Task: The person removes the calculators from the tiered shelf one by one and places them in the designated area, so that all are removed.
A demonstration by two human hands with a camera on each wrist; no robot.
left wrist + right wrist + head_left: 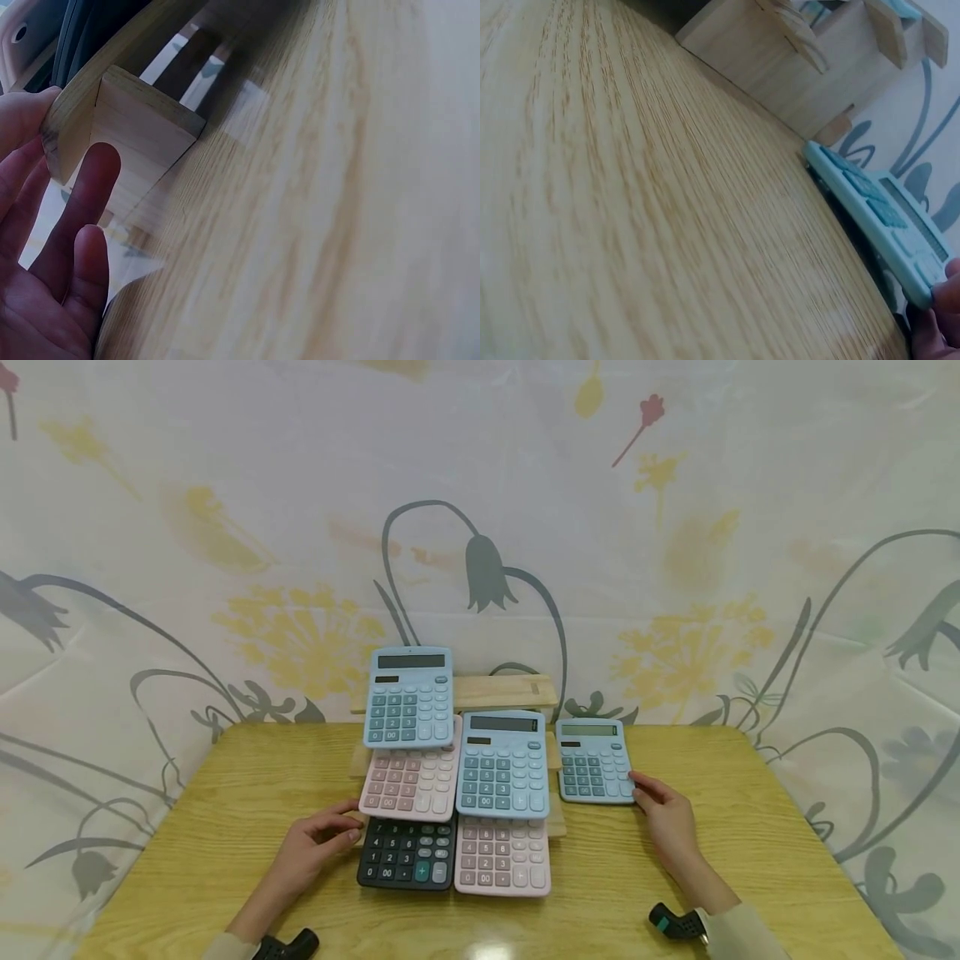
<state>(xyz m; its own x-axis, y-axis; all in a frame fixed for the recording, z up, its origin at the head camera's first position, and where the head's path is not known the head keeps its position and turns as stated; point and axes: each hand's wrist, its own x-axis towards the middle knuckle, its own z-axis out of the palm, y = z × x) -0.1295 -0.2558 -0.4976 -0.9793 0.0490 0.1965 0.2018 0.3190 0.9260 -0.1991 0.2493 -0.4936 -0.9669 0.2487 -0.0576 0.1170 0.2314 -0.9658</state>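
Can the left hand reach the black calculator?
Probably yes: the left hand is close beside the black calculator, near its left edge, and nothing seems to block the way.

A light-blue calculator point(593, 766), face-up, is just beside the wooden rack point(504, 692).

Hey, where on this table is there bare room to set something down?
The table is bare left of the left hand, right of the right hand, and between the rack and right forearm, in front of the held blue calculator. The rack itself is crowded with five calculators.
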